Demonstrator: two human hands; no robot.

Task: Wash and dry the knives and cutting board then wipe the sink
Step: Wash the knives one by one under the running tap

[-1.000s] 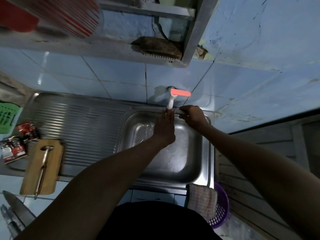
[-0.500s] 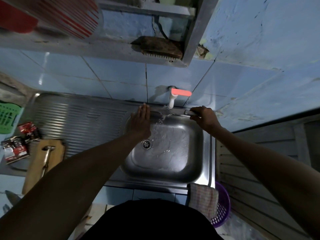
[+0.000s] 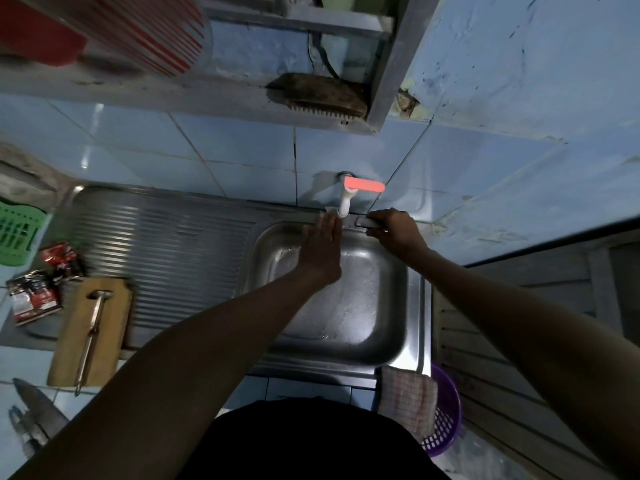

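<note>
The biggest risk I see is splashing: my left hand (image 3: 320,251) is flat under the white plastic tap with the pinkish-red lever (image 3: 348,197), and water striking an open palm could spray over the steel rim onto the light wooden cutting board (image 3: 91,330) and the packets beside it. Wet skin on wet steel could also let my right hand (image 3: 394,230) slide off the back edge of the stainless steel sink (image 3: 412,327), where I seem to be bracing.

My left hand is spread, fingers straight and close together, pointing toward the spout; it holds nothing, and its fingertips lie just below the tap's outlet. My right hand rests on the back rim of the basin to the right of the tap, fingers bent over something small and pale there; I cannot tell whether it is gripped or only pressed.

The cutting board lies on the ribbed drainboard, well apart to my left, with a long metal knife (image 3: 90,336) lying lengthwise on it. Another broad steel blade (image 3: 38,403) rests on the tiled counter nearer me. A checked cloth (image 3: 407,396) hangs at the basin's front right corner.
</note>
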